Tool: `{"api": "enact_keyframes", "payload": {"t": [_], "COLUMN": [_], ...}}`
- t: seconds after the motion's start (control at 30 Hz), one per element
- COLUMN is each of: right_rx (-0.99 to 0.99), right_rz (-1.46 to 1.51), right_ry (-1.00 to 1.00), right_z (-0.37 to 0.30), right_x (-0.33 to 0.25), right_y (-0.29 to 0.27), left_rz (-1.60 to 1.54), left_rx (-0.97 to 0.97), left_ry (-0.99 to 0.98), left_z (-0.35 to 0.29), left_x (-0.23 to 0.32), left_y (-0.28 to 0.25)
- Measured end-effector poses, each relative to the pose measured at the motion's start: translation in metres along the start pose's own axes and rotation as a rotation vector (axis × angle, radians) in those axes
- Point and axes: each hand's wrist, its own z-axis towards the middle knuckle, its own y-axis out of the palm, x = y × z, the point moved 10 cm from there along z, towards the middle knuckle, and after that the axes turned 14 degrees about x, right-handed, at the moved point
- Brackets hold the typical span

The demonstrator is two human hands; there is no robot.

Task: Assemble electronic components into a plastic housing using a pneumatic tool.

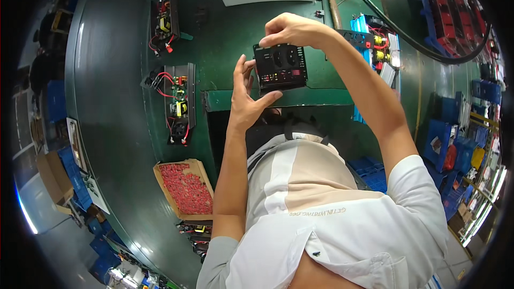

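A black power inverter [280, 67], a box with two round sockets and a small red switch on its face, is held tilted up in front of me. My left hand [249, 99] grips it from the left and below, its thumb along the lower edge and its fingers partly hidden behind the side. Over the inverter's upper left corner, my right hand [289, 31] is closed with its fingertips bent down against the top edge. Whatever those fingertips may pinch is hidden.
Open inverter units with circuit boards and red wires lie to the left [182, 101], far left [164, 21] and right [383, 48] on the green bench [225, 32]. A cardboard tray [201, 217] holds many small red parts. A thick black cable [423, 51] loops at the upper right.
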Motion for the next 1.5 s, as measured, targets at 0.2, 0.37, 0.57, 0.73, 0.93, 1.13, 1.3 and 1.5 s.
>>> {"api": "enact_keyframes", "payload": {"t": [0.2, 0.37, 0.57, 0.73, 0.93, 1.13, 1.3, 1.5], "right_rx": [0.021, -0.015, -0.184, -0.264, -0.293, -0.306, -0.271, -0.202], "right_rz": [0.177, 0.207, 0.183, 0.270, 0.338, 0.358, 0.287, 0.096], "right_ry": [-0.012, -0.056, -0.019, 0.081, 0.226, 0.185, 0.124, 0.031], "right_z": [-0.007, -0.006, -0.002, 0.008, 0.018, 0.014, 0.010, -0.006], "right_x": [0.020, 0.014, 0.009, 0.025, 0.045, 0.036, 0.021, -0.005], "right_y": [-0.001, 0.007, 0.018, 0.026, 0.029, 0.029, 0.025, 0.026], "left_rz": [0.000, -0.049, -0.079, -0.110, -0.121, -0.064, -0.117, -0.183], "left_rx": [-0.083, -0.102, -0.127, -0.148, -0.109, -0.136, -0.158, -0.140], "left_ry": [-0.006, -0.116, -0.129, -0.183, -0.161, -0.112, -0.094, -0.223], "left_z": [0.003, 0.005, 0.004, 0.002, 0.002, 0.003, 0.005, 0.004], "left_x": [0.008, -0.001, -0.002, -0.003, -0.004, -0.001, 0.006, 0.000], "left_y": [0.007, 0.004, 0.004, 0.006, 0.002, 0.002, 0.006, 0.006]}}
